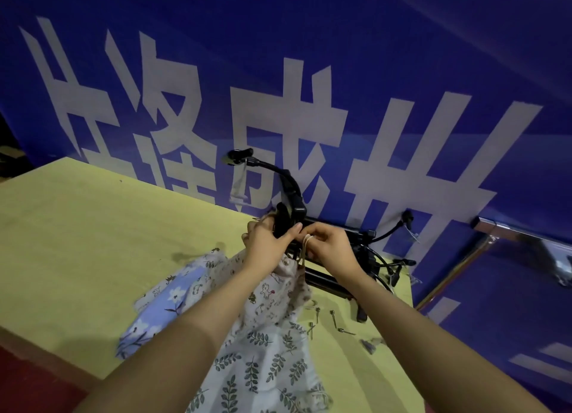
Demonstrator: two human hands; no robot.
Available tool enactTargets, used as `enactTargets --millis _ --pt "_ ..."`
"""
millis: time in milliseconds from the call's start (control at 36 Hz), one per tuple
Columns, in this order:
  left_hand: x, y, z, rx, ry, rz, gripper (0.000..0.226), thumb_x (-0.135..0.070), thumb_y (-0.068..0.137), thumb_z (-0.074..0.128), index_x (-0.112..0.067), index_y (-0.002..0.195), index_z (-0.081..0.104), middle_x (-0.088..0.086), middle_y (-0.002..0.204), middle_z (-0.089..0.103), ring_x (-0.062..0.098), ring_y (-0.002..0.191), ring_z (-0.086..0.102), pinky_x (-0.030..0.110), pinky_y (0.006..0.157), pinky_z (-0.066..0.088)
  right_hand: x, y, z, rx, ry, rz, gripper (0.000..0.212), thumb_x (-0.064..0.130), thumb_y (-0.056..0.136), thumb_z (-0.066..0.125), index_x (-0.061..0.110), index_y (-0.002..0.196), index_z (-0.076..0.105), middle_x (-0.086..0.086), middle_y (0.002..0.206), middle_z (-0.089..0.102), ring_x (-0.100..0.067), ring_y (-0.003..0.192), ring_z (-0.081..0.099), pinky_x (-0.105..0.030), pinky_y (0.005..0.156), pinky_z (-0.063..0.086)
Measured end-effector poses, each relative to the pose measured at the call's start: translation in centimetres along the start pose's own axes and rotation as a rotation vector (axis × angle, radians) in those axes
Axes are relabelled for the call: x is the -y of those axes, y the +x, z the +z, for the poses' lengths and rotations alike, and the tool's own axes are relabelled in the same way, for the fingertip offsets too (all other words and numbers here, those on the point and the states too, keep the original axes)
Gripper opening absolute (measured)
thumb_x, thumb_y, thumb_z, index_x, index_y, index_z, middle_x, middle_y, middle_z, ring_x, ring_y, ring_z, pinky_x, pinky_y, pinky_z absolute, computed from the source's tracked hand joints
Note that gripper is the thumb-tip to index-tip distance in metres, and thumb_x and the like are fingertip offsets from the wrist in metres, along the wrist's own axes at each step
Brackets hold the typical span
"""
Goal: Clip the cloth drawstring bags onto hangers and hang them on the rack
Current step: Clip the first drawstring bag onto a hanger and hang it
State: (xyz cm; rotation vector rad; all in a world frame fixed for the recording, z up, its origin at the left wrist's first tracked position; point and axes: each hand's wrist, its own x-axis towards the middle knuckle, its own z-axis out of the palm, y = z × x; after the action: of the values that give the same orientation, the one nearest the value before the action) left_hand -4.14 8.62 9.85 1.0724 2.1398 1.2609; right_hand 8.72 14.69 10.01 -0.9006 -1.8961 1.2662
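A single wide-angle view from the person's head looks forward and down along both bare forearms, tilted so the yellow-green tabletop (77, 227) slants across the lower left. It sits close above the left hand (266, 242) and right hand (331, 248), which meet near the frame's centre. Behind them a blue banner with large white characters (309, 72) fills the upper half.

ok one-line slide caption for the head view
Both hands, left and right, work a cloth bag's drawstring at a black hanger over the yellow table.
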Motion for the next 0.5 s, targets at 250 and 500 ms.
enactTargets --millis 250,500 --pt "1.2 -0.2 -0.2 0.015 0.064 0.043 0.044 -0.055 0.081 0.061 -0.020 0.107 0.061 0.002 0.109 0.067 0.025 0.107 0.059 0.050 0.097 0.043 -0.2 0.3 -1.8 0.050 0.085 0.041 0.010 0.008 0.088 0.063 0.000 0.091 0.069 -0.010 0.083 0.069 -0.013 0.075 0.065 -0.021 0.074 0.054" --pt "0.4 -0.5 -0.5 -0.004 0.006 0.130 0.046 -0.035 0.087 0.064 -0.011 0.124 0.050 0.008 0.112 0.067 0.025 0.102 0.063 0.032 0.081 0.051 0.6 0.4 -2.3 0.166 0.344 0.181 0.025 -0.006 0.086 0.041 0.001 0.090 0.065 -0.010 0.072 0.063 -0.022 0.072 0.062 -0.035 0.081 0.051"
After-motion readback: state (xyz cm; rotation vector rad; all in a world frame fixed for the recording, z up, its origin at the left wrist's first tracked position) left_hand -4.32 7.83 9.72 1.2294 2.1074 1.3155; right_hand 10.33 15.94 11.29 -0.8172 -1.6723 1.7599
